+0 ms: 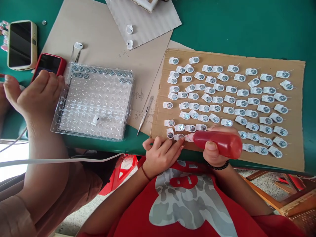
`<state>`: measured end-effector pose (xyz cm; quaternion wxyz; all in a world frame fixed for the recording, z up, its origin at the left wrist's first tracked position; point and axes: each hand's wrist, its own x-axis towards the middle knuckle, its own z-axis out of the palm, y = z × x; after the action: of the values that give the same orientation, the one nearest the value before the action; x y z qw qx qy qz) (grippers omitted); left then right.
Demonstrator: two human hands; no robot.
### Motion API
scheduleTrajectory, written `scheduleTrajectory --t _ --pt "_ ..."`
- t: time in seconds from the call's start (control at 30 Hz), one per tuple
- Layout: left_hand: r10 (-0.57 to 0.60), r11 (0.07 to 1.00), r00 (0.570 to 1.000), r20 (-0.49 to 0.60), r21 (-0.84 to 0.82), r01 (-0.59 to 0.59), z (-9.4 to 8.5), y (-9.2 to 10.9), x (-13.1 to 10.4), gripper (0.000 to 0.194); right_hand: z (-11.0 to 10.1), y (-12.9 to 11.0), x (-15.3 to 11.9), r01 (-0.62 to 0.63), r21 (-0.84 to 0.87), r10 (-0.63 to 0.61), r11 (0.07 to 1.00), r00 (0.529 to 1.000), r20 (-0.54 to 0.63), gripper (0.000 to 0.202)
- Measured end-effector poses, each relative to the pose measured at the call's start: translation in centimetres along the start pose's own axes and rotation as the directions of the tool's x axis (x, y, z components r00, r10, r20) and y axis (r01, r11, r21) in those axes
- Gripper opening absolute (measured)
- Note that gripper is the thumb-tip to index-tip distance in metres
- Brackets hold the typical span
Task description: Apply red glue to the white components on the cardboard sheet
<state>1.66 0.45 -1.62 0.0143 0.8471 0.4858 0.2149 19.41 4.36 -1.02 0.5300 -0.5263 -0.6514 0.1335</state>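
A red squeeze bottle is at the near side of the cardboard sheet, nozzle pointing leftward at small disc-bearing white pieces near its left corner. The right hand is wrapped around the bottle; the left hand reaches onto that corner, fingers half bent, but whether it pinches anything I cannot tell. Squeezing too hard could flood a piece; a brushing knuckle could shift its neighbours. The bottle covers part of the nearest rows, and any liquid at the nozzle is too small to make out.
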Motion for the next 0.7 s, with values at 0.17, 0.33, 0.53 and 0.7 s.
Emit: scheduleTrajectory --t 0.17,0.33,0.53,0.7 --pt "-0.004 1.0 1.0 0.001 -0.001 0.004 -0.04 0.03 0.04 0.038 0.04 -0.03 0.17 0.034 0.0 -0.034 0.999 0.999 -0.009 0.029" --pt "-0.029 1.0 1.0 0.009 -0.005 0.029 0.0 0.04 -0.06 0.037 0.19 0.0 0.25 0.03 0.016 -0.03 0.999 0.999 -0.017 0.03" --pt "-0.071 0.997 0.997 0.001 -0.019 0.071 0.07 0.02 -0.31 0.037 0.34 0.22 0.0 0.044 0.059 -0.042 0.997 0.999 -0.028 0.031" --pt "-0.092 0.996 0.995 -0.033 -0.018 0.092 0.14 0.14 -0.14 0.033 0.03 0.68 -0.4 0.027 0.093 -0.02 0.995 0.998 -0.067 0.032"
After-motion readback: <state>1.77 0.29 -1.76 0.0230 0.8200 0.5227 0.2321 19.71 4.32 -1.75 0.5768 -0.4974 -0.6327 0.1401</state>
